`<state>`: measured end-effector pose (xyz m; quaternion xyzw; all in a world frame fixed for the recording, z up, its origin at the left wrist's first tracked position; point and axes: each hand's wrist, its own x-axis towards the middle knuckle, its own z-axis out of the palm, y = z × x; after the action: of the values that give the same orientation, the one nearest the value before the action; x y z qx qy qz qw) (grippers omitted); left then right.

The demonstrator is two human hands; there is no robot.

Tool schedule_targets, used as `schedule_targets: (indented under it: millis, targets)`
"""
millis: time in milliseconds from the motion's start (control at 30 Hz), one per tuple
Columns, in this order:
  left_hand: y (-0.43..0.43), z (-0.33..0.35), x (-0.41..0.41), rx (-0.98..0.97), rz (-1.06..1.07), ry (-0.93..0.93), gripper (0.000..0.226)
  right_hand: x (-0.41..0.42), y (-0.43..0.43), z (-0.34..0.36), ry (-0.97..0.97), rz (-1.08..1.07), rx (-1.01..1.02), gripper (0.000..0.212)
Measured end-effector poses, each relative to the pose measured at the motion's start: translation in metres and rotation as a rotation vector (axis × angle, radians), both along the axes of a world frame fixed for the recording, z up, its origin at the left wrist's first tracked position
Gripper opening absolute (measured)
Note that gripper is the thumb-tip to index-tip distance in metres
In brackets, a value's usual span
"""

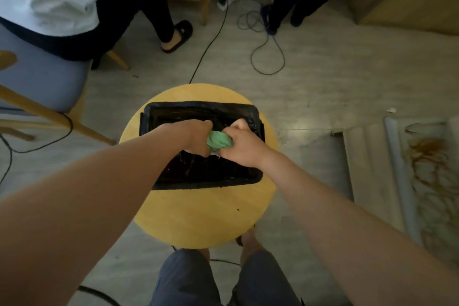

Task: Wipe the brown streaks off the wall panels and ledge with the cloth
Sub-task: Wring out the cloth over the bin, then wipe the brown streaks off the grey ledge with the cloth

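In the head view, the left hand (196, 136) and the right hand (242, 146) both grip the green cloth (219, 140), fingers curled tight round its two ends. The bunched cloth sits between the fists, directly over the black tub (198, 105). This looks like wringing. To do it well, the fists should twist in opposite directions and stay low above the middle of the tub, so the drips fall inside and not on the yellow stool (198, 213) that carries it. The cloth should end up damp rather than sopping, or it may smear the dirt.

The tub is dark inside, with a few wet glints towards six o'clock. It seems to hold dark water, though its depth cannot be told.

The brown streaks (427, 156) lie on the pale wall panels (367, 164) and ledge (395, 156) at three to four o'clock, well apart from the cloth and not yet wiped
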<state>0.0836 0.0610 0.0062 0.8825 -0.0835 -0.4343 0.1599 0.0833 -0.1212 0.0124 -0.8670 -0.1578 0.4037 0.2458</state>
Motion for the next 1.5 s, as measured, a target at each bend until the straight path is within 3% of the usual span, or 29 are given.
schedule_targets:
  millis: [100,200,300,533,633,767,967,1067,1200,1367,1500]
  targets:
    - [-0.035,0.02,0.016,-0.081,-0.007,0.022,0.068,0.004,-0.041,0.028,-0.01,-0.126,0.075,0.025]
    - [-0.081,0.05,0.037,-0.256,0.074,0.099,0.079,0.003,-0.093,0.059,-0.03,-0.308,0.133,0.04]
    - [-0.16,0.089,0.063,-0.409,0.101,0.106,0.074,-0.006,-0.174,0.087,-0.078,-0.594,0.215,0.054]
    - [-0.394,0.15,0.074,-0.727,0.14,0.178,0.055,-0.061,-0.374,0.141,-0.269,-1.192,0.468,0.033]
    - [-0.509,0.172,0.06,-0.728,-0.026,0.163,0.051,-0.099,-0.461,0.16,-0.3,-1.436,0.626,0.026]
    - [-0.65,0.199,0.024,-0.722,-0.174,0.155,0.023,-0.152,-0.573,0.183,-0.346,-1.712,0.752,0.012]
    - [-0.802,0.233,-0.026,-0.694,-0.372,0.17,0.046,-0.21,-0.719,0.213,-0.46,-1.847,0.535,0.015]
    - [-0.868,0.253,-0.044,-0.708,-0.4,0.286,0.043,-0.231,-0.773,0.227,-0.532,-1.921,0.592,0.025]
    - [-0.932,0.277,-0.048,-0.661,-0.486,0.294,0.08,-0.238,-0.822,0.249,-0.652,-1.976,0.628,0.028]
    - [-0.995,0.304,-0.028,-0.688,-0.418,0.197,0.074,-0.218,-0.857,0.273,-0.627,-1.944,0.742,0.037]
    - [-1.035,0.315,0.008,-0.75,-0.308,0.445,0.077,-0.176,-0.87,0.294,-0.703,-1.753,0.391,0.05]
